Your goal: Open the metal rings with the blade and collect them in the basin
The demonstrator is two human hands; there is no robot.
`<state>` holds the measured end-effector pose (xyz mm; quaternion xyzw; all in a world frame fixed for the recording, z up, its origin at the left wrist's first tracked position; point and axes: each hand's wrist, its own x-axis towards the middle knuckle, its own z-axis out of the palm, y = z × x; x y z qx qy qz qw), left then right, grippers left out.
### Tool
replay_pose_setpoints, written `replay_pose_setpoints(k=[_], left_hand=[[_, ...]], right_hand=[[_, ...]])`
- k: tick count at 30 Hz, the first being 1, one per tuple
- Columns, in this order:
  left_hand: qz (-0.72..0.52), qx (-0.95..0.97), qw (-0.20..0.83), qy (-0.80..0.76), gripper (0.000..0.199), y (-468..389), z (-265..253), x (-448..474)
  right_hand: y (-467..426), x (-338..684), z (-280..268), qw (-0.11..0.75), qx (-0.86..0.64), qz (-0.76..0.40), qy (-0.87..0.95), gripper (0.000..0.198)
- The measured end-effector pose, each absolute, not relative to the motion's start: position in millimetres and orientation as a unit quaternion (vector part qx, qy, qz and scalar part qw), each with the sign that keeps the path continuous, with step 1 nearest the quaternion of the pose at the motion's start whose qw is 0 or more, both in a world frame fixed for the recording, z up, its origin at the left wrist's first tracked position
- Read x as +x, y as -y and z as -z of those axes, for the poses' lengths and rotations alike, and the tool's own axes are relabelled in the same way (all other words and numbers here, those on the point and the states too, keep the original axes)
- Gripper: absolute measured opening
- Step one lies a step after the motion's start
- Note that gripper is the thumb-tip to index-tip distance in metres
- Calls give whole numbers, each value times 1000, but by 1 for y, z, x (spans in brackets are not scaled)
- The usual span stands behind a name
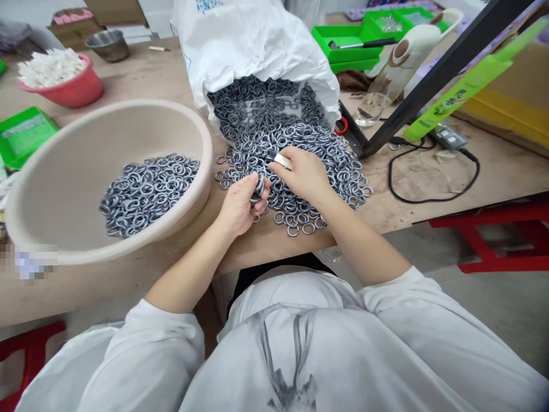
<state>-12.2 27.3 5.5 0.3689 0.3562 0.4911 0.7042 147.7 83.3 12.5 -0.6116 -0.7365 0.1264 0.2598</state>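
Observation:
My left hand [243, 206] is closed around a few shiny grey rings [259, 187] at the front edge of a heap. Pinched in my right hand [305, 173] is a short white stick with a dark tip [283, 160], held just above the heap and apart from the left hand. The loose ring pile [295, 137] spills out of a white sack [257, 40] lying with its mouth toward me. To the left, a large beige basin [64, 154] holds many more of these rings [150, 191].
At the back left stand a red bowl [83, 91] of white pieces, a metal bowl [107, 47] and a green tray [26, 137]. A slanted black post [433, 86], a clear bottle [381, 94], a black cable [429, 200] and green bins [347, 43] occupy the right side.

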Motion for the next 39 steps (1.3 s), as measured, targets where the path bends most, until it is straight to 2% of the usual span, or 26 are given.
replay_pose_setpoints(k=[4,8,14,20,23,26,32,36,39], left_hand=[[-500,324,716,-363,19,-37,-2,-17],[-502,236,730,-399,12,-44,-3,-21],[-489,201,737,-421,21,-45,-6,-23],[-478,210,742,-420,22,-44,-7,-21],[-496,213,722,-433,18,-44,-6,-19],[-514,228,697,-444,12,-43,-3,-17],[-543,248,660,-456,3,-41,3,-12],[-555,286,620,-475,14,-38,4,-8],[-576,297,595,-475,35,-37,6,-8]], right_hand=[[-109,129,-10,151,-620,-38,769,30],[-121,119,-4,114,-604,-4,789,28],[-119,133,-3,142,-617,-7,774,29],[-111,144,-5,199,-620,-71,755,22],[-99,143,-6,277,-577,-122,758,18],[-79,138,-7,373,-481,-206,766,22],[-57,121,0,410,-416,-350,732,24],[-56,114,5,399,-354,-585,610,35],[-51,111,7,396,-337,-626,581,40]])
